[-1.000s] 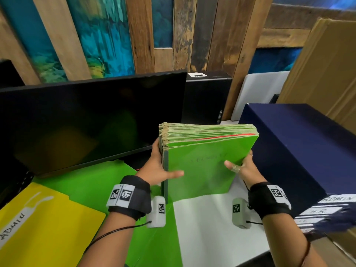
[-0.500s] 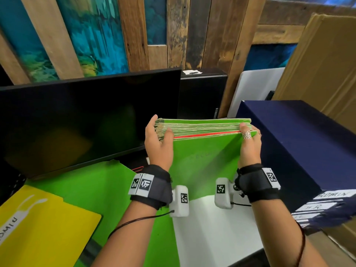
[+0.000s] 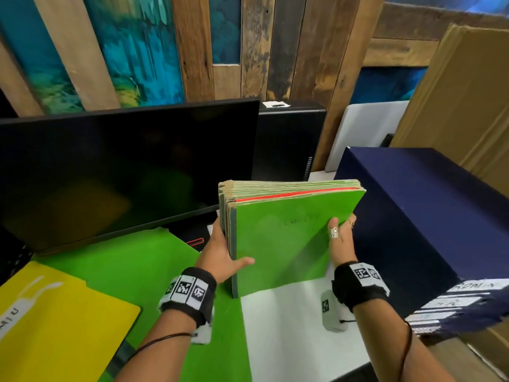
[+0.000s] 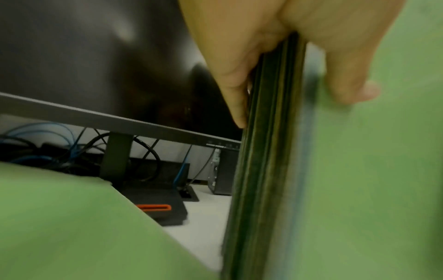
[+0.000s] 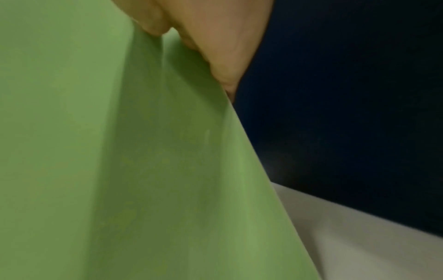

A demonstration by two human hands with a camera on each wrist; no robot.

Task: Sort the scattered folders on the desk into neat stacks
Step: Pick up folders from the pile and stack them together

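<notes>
White desk (image 3: 289,326) bears folders, monitor, navy box.

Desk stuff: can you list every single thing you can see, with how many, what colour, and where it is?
Bundle of green folders: one, green with a red edge showing, stood upright on the desk, held at both sides.
Loose green folder: one, green, flat under the left arm.
Yellow folder: one, yellow, flat at the near left.
Navy folder stack: one stack, dark blue with white labels, at the right.
Monitor: one, black, behind the folders.
Computer tower: one, black, beside the monitor.
Cardboard: brown, leaning at the far right.
Desk: white.
Left hand: grips the bundle's left side.
Right hand: holds its right edge.
</notes>
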